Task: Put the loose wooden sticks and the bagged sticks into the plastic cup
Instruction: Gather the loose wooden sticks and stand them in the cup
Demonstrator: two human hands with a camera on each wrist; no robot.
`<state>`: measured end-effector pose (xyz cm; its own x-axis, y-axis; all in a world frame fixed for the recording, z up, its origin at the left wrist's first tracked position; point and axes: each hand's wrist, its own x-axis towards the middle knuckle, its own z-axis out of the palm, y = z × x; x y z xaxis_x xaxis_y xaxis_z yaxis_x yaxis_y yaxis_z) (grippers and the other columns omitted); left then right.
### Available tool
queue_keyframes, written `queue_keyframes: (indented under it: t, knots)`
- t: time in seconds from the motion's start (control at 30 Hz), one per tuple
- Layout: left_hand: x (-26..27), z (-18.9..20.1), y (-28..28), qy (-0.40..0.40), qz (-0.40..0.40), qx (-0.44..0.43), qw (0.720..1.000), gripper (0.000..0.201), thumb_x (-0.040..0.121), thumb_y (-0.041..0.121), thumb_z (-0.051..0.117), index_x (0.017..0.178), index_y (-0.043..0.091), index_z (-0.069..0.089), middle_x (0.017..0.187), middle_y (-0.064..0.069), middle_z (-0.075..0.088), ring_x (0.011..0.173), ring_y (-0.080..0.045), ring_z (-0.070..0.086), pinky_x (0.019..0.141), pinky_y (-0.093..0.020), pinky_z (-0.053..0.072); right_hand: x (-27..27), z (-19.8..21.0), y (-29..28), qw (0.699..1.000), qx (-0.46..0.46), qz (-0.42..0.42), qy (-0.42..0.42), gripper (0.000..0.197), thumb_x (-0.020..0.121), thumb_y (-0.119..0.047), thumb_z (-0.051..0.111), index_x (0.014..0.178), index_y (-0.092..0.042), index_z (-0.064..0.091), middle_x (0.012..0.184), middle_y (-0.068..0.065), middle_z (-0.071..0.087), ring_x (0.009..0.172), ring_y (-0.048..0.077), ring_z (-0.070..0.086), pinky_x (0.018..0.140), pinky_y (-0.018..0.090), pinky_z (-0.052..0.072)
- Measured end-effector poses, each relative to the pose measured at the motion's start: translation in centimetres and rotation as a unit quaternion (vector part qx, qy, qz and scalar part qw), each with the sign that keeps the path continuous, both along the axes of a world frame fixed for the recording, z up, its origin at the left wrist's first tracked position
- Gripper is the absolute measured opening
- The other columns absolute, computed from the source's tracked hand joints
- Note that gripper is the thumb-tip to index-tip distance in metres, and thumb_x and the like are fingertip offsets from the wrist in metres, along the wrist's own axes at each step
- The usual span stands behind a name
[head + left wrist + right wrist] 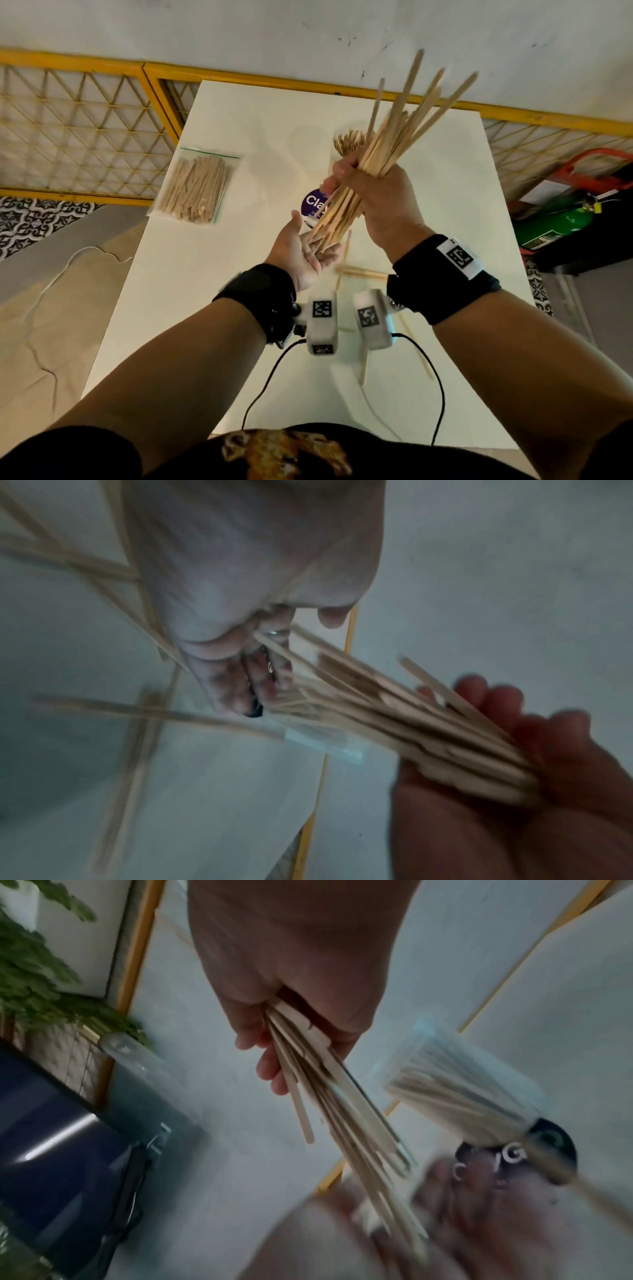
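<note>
Right hand (373, 202) grips a splayed bundle of sticks (387, 144) above the cup (342, 147) at one o'clock; open left hand (301, 253) cups their ends. Bagged sticks (197, 185) wait at eleven. Uneven ends could snag the rim, spilling sticks onto the counter (239, 260).

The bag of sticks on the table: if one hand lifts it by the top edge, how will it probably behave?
The bag of sticks looks thin and clear, so it would probably sag. Its sticks lie loose and crossed, so they would likely slide downward. It seems light.

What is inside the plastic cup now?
The plastic cup already holds many wooden sticks, standing on end. The right hand and its bundle cover the cup's lower part.
</note>
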<state>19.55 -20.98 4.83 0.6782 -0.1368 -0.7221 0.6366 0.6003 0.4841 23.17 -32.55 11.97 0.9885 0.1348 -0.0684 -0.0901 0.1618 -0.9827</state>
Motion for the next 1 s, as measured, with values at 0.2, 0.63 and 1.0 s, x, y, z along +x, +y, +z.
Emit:
queue_keyframes:
  t: [0.2, 0.63, 1.0]
  knots:
    - [0.5, 2.0, -1.2, 0.013, -0.024, 0.004, 1.000, 0.040, 0.098, 0.036, 0.035, 0.089, 0.011, 0.064, 0.082, -0.008, 0.068, 0.083, -0.026, 0.062, 0.046, -0.021, 0.053, -1.4, -1.4, 1.2, 0.996, -0.085, 0.021, 0.017, 0.007, 0.079, -0.018, 0.069, 0.074, -0.014, 0.066, 0.066, 0.006, 0.069, 0.072, 0.022, 0.068, 0.083, 0.046, 0.056]
    - [1.1, 0.5, -0.7, 0.010, -0.071, 0.049, 0.996, 0.037, 0.094, 0.044, 0.043, 0.086, 0.016, 0.066, 0.084, -0.003, 0.068, 0.083, -0.018, 0.065, 0.083, -0.040, 0.053, -0.8, -2.6, 1.1, 0.991, -0.122, 0.016, 0.045, 0.012, 0.082, -0.026, 0.065, 0.071, -0.022, 0.065, 0.066, 0.006, 0.069, 0.069, 0.025, 0.067, 0.075, 0.047, 0.057]
    - [2.1, -2.7, 2.9, -0.012, -0.073, 0.243, 0.967, 0.027, 0.094, 0.043, 0.049, 0.096, 0.017, 0.057, 0.095, -0.002, 0.056, 0.083, -0.019, 0.052, 0.068, -0.031, 0.043, 12.9, 1.6, -2.4, 0.959, -0.228, -0.156, -0.061, 0.023, 0.085, -0.032, 0.063, 0.087, -0.009, 0.067, 0.070, 0.000, 0.073, 0.069, 0.009, 0.066, 0.070, 0.025, 0.052]
